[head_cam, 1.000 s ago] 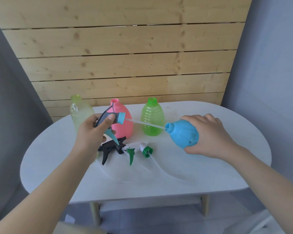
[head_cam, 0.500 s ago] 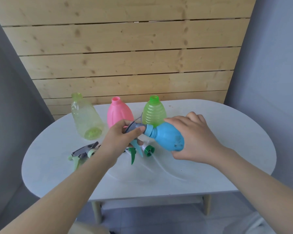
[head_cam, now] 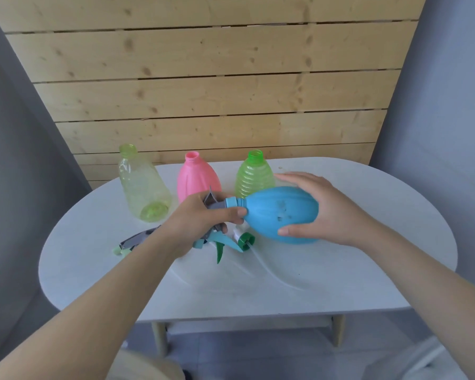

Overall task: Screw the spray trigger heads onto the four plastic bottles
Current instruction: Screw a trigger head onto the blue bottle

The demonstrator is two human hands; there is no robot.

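My right hand [head_cam: 321, 209] grips the blue bottle [head_cam: 280, 213], held on its side above the table with its neck pointing left. My left hand [head_cam: 200, 220] is closed around the grey-and-blue trigger head [head_cam: 221, 204], whose blue collar sits at the bottle's neck. Behind stand three open bottles: a pale yellow-green one [head_cam: 143, 187], a pink one [head_cam: 196, 178] and a ribbed green one [head_cam: 254, 176]. Loose trigger heads lie on the table: a grey and light-green one [head_cam: 133, 241] at the left, a white and green one [head_cam: 240, 241] under the blue bottle.
The white oval table [head_cam: 340, 283] stands against a wooden slat wall [head_cam: 217, 91], with grey walls on both sides. Thin clear dip tubes [head_cam: 274, 275] trail from the loose heads across the table's middle. The table's front edge is close below my forearms.
The dip tube went fully into the blue bottle and the head's collar met the neck. Both hands moved toward each other, and my right hand turned the bottle more on its side.
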